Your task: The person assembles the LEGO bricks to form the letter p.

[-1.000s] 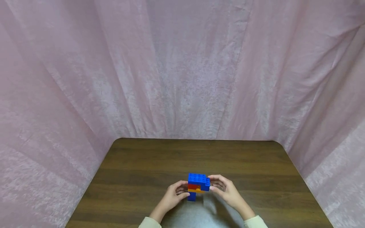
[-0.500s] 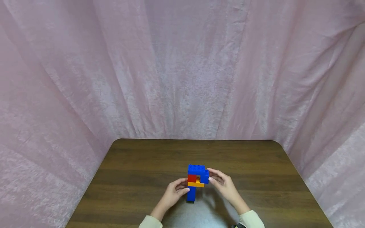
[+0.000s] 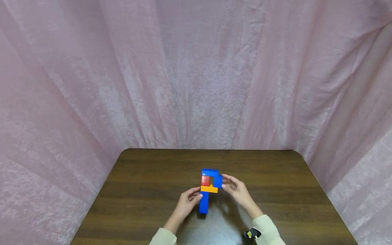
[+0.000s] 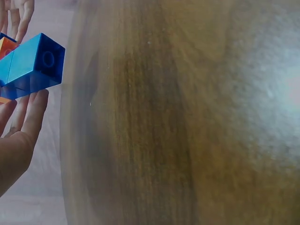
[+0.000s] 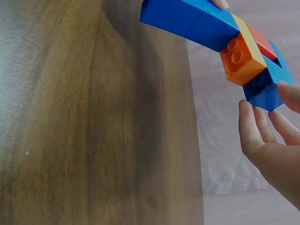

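A toy brick build hangs above the table, held up between both hands. Its stem is made of stacked blue bricks (image 3: pixel 203 203); the hollow underside shows in the left wrist view. Across the stem lies an orange brick (image 3: pixel 209 189), with a red brick (image 3: pixel 205 180) above it at the left. A long blue brick (image 3: pixel 210 172) caps the top, and a blue brick (image 3: pixel 218 181) hangs at the right. My left hand (image 3: pixel 186 203) pinches the build near the stem's upper end. With thumb and fingertips, my right hand (image 3: pixel 240 193) pinches the right-hand blue brick.
Below the build spreads a brown wooden table (image 3: pixel 137 190) with rounded far corners. Pink curtains (image 3: pixel 196 75) enclose it at the back and both sides. A dark wrist device (image 3: pixel 252 233) sits at the right sleeve.
Both hands have raised the brick build and tipped it, so its front now faces me and more of the blue stem shows. My right hand has shifted up and slightly left.
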The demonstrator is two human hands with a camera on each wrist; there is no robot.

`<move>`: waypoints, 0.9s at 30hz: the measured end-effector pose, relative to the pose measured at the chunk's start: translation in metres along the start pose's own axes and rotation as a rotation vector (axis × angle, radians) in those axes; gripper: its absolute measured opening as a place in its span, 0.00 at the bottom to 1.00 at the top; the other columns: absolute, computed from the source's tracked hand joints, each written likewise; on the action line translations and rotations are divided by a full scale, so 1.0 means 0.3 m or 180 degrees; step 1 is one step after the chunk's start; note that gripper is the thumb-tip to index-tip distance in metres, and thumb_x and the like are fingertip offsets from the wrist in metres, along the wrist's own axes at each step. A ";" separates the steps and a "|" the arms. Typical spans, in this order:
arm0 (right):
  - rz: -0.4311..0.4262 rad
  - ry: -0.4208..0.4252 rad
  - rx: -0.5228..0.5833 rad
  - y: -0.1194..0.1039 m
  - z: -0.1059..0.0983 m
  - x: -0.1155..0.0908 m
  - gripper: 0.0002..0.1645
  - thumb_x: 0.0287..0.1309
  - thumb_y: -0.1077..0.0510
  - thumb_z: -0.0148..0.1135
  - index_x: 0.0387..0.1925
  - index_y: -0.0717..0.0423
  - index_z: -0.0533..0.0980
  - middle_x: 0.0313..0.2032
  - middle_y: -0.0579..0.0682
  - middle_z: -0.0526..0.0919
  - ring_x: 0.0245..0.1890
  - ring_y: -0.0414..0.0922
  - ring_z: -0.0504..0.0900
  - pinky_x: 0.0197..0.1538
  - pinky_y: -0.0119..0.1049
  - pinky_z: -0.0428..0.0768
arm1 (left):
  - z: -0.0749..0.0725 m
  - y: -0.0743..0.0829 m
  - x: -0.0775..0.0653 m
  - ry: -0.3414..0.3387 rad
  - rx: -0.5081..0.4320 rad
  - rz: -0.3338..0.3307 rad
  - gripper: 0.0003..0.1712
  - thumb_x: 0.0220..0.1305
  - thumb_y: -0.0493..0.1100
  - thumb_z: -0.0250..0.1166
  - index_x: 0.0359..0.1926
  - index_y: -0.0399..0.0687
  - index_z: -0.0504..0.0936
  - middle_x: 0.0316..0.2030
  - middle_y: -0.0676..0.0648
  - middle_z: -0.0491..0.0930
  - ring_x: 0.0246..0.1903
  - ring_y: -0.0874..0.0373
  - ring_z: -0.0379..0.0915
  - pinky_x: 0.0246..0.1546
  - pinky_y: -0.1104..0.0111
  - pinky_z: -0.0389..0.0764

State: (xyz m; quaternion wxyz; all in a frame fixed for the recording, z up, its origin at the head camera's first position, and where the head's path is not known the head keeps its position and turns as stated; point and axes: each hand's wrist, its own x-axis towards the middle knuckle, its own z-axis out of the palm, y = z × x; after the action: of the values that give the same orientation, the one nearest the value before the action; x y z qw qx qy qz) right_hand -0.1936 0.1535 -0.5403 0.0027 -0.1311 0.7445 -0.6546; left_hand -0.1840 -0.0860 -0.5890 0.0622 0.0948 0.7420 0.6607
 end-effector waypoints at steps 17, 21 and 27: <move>0.0599 -0.0005 0.0082 0.077 -0.011 0.089 0.25 0.61 0.65 0.61 0.60 0.67 0.70 0.49 0.65 0.78 0.46 0.56 0.81 0.48 0.42 0.83 | 0.006 -0.005 0.039 -0.0059 -0.0258 -0.0607 0.29 0.63 0.45 0.66 0.60 0.32 0.72 0.38 0.43 0.80 0.37 0.54 0.80 0.41 0.55 0.84; 0.0673 -0.0007 0.0108 0.100 -0.010 0.096 0.25 0.61 0.65 0.62 0.59 0.67 0.70 0.48 0.65 0.79 0.46 0.55 0.81 0.48 0.44 0.83 | 0.000 -0.008 0.048 -0.0146 -0.0244 -0.0760 0.30 0.64 0.45 0.65 0.61 0.32 0.71 0.40 0.42 0.80 0.38 0.53 0.80 0.42 0.57 0.84; 0.0744 -0.0031 0.0131 0.121 -0.007 0.110 0.24 0.62 0.66 0.60 0.59 0.68 0.69 0.48 0.67 0.79 0.45 0.55 0.81 0.49 0.46 0.83 | -0.005 -0.019 0.058 -0.0213 -0.0154 -0.0943 0.30 0.64 0.44 0.65 0.62 0.33 0.70 0.42 0.43 0.80 0.40 0.53 0.79 0.44 0.59 0.84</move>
State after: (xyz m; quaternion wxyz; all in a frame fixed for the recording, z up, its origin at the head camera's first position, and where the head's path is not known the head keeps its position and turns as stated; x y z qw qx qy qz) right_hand -0.2327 0.1529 -0.5698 0.0853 -0.0465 0.7411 -0.6643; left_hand -0.2017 -0.0842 -0.5938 0.1859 0.0048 0.7292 0.6585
